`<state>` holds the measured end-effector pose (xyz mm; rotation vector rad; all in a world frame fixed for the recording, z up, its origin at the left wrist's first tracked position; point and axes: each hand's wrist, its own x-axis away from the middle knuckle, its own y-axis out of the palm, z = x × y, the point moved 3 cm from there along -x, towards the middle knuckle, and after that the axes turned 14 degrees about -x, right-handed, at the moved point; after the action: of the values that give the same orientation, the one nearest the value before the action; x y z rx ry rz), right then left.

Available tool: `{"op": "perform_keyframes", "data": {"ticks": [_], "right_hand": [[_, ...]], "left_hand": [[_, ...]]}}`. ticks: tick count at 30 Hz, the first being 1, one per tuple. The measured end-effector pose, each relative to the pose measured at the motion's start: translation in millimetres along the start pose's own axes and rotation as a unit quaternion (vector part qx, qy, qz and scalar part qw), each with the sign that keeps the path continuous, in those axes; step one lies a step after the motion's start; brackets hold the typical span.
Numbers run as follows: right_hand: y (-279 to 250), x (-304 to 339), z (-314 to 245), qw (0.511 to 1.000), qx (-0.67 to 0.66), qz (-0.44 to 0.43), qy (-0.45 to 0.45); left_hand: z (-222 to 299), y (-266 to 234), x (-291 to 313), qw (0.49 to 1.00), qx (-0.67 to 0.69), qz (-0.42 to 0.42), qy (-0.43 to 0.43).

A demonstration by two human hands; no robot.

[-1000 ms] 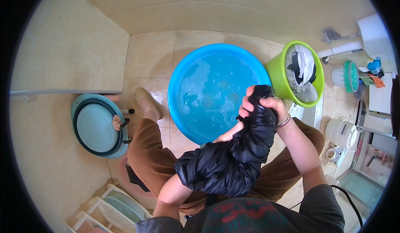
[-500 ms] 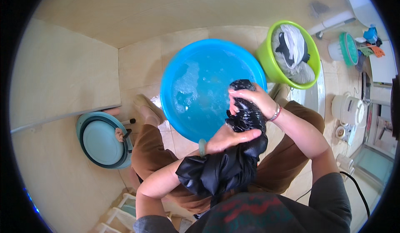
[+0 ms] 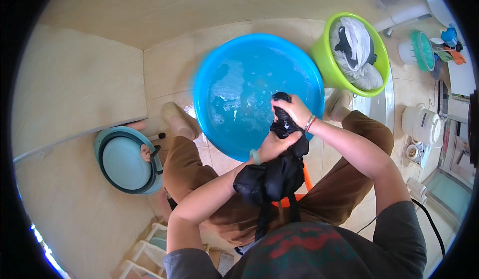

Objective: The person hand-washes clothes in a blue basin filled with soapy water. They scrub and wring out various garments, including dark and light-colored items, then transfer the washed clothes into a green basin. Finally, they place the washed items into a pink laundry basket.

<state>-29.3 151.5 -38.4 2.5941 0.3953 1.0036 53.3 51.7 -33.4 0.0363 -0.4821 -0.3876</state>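
A wet black garment (image 3: pixel 273 176) is twisted between both hands over the near rim of a round blue basin (image 3: pixel 209 74) of soapy water. My right hand (image 3: pixel 295 110) grips its upper end just above the water. My left hand (image 3: pixel 275 146) squeezes it lower down, with a pale green bangle on that wrist. The rest of the cloth hangs bunched over my lap, above an orange stool edge (image 3: pixel 305 184).
A lime green bucket (image 3: pixel 327 62) holding white and dark laundry stands right of the basin. A light blue lidded bin (image 3: pixel 127 161) sits at left. A white appliance (image 3: pixel 424 124) and small items crowd the right side. A white rack (image 3: pixel 144 251) shows bottom left.
The garment has been wrung tighter and pulled lower toward my lap. My left hand has climbed up the cloth close to my right hand.
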Motion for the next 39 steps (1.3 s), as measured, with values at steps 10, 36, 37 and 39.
{"op": "perform_keyframes", "data": {"ticks": [10,36,37,39], "right_hand": [[-5.5,-0.1,-25.3,0.997,0.057,-0.004,-0.048],[52.2,64.9,-98.5,0.978,-0.105,-0.178,-0.042],[51.2,63.4,-96.9,0.981,-0.085,-0.17,-0.035],[49.1,61.3,-91.1,0.985,-0.064,-0.156,-0.031]], "left_hand": [[44.2,9.9,13.7,0.934,0.311,-0.049,-0.168],[98.1,-13.1,44.6,0.973,0.17,-0.14,-0.074],[96.3,-13.3,40.8,0.987,0.106,-0.118,-0.037],[95.5,-10.2,39.9,0.989,0.088,-0.114,-0.031]]}}
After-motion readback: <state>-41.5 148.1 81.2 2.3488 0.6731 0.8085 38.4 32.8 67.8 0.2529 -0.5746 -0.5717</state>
